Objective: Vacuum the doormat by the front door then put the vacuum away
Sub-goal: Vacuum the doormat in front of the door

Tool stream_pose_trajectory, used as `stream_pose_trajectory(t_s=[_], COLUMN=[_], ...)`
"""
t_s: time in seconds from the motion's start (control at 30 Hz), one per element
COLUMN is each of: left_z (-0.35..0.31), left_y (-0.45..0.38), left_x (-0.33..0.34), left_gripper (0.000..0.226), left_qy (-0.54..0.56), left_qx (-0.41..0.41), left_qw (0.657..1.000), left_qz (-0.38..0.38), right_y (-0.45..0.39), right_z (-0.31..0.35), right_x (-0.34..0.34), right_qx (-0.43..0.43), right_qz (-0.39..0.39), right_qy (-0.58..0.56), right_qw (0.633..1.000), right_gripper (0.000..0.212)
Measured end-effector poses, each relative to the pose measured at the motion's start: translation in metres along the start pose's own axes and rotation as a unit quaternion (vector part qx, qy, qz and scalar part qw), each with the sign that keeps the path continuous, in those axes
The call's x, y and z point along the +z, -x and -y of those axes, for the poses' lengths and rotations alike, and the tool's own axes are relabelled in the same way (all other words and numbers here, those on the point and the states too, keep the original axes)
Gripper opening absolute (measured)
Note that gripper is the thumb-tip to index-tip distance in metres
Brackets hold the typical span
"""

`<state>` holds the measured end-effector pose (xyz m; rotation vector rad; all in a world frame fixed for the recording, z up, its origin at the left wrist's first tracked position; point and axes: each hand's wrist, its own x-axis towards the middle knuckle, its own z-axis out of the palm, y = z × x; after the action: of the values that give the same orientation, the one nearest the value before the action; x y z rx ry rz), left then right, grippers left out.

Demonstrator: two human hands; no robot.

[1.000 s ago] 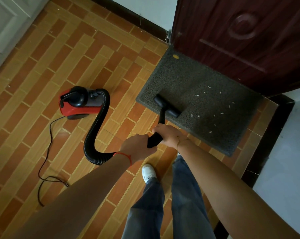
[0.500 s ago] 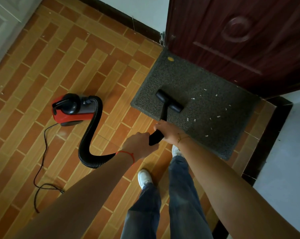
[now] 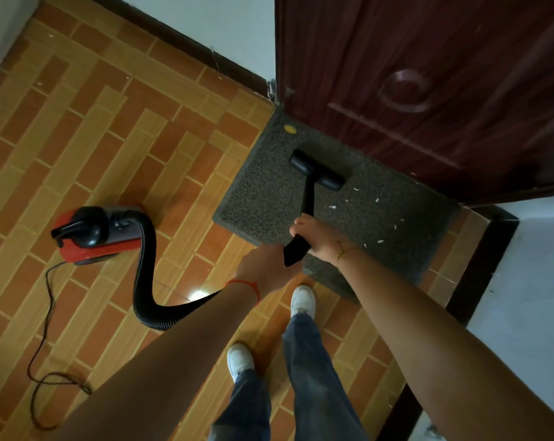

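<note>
- I grip the wand (image 3: 307, 198) with both hands, left hand (image 3: 264, 268) low, right hand (image 3: 315, 238) higher, steering
- Nozzle (image 3: 317, 170) sits mid-frame on the doormat (image 3: 396, 237), before the white scraps (image 3: 377, 200) at right

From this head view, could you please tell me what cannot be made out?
- Where the power cord ends: cut off by the bottom edge.
- Hose joint with the wand: hidden behind the left hand.
- White scraps on the doormat: too small to identify.

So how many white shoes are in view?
2. One white shoe stands by the doormat's near edge; the other shoe is further back, on the tiles.
</note>
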<state>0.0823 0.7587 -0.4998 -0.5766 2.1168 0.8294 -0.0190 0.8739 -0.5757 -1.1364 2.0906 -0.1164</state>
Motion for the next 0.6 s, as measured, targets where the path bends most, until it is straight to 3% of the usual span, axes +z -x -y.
stream_pose_trajectory(t_s=[0.3,0.6], left_z=[-0.057,-0.073], left_y=[-0.048,-0.06], left_x=[-0.024,-0.04], left_gripper=[0.03,0.034], left_qy=[-0.013,0.007], left_qx=[0.022,0.027], left_qw=[1.0,1.0], left_qz=[-0.008,-0.01], right_y=[-0.014,-0.025], right_z=[-0.067,-0.082], right_x=[-0.043,-0.067], right_qx=[0.007,0.004], right_qz=[-0.004,0.013], right_qy=[0.007,0.015], right_qw=[1.0,1.0], right_gripper=[0.018,0.017])
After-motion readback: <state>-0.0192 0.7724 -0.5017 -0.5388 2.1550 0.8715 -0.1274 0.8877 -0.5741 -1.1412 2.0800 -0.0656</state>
